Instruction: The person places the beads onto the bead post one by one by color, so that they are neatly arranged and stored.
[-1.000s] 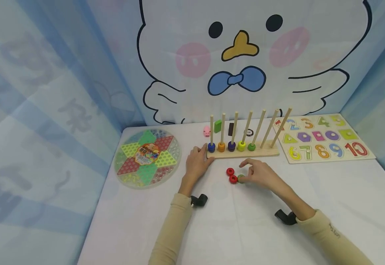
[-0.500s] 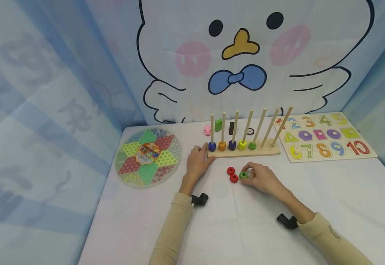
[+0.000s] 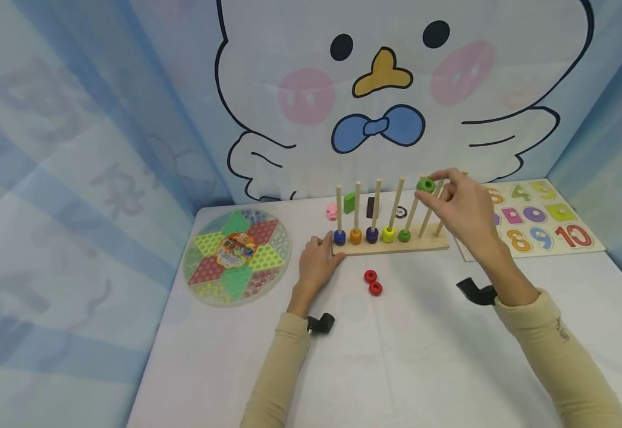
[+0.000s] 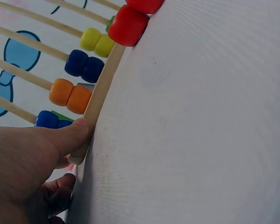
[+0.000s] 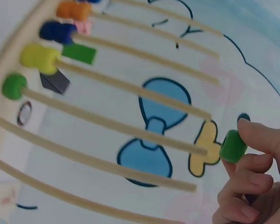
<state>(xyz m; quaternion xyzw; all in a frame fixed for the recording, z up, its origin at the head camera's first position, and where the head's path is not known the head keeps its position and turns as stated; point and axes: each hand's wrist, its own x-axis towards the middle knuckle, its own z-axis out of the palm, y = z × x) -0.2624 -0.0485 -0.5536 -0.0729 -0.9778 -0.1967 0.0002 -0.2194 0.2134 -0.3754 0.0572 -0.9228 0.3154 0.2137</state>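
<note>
While the right hand (image 3: 463, 208) pinches a green ring (image 3: 426, 185) between thumb and fingers (image 5: 256, 135), the ring hovers at the top of the fifth peg of a wooden peg rack (image 3: 391, 244), well above the desk (image 3: 396, 356). Half a second ago this ring lay on the desk beside two red rings (image 3: 372, 283); it has since been lifted, and it now looks lined up to slide onto the peg that already carries one green ring at its foot. The left hand (image 3: 316, 264) stays at the rack's left end, thumb pressed to the base and fingers relaxed, steadying it. Blue, orange, purple, yellow and green rings sit low on the first five pegs. A round checkers board (image 3: 236, 252) lies toward the desk's left edge, and a number puzzle (image 3: 546, 223) toward the far right corner.
</note>
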